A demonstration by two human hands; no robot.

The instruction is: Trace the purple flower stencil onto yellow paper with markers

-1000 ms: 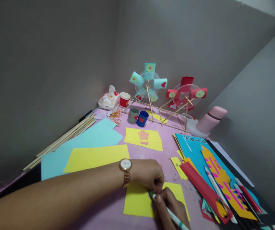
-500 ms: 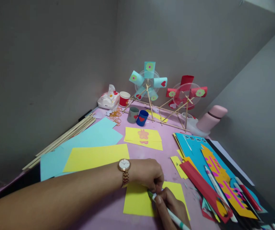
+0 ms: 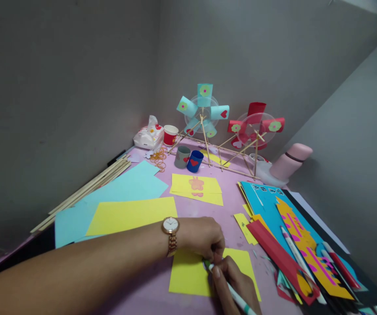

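Left hand (image 3: pixel 203 236), lower centre: we are holding it curled over yellow paper (image 3: pixel 188 278), grip unclear. Right hand (image 3: pixel 241 280), beside it: we are pinching a slanted marker (image 3: pixel 237 298).

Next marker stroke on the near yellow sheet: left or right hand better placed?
Likely the right hand: it grips the marker, with the green tip at the yellow sheet. The left hand is curled over the same sheet, close to the tip.

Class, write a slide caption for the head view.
Right hand holds a green-tipped marker over yellow paper, left hand close by.
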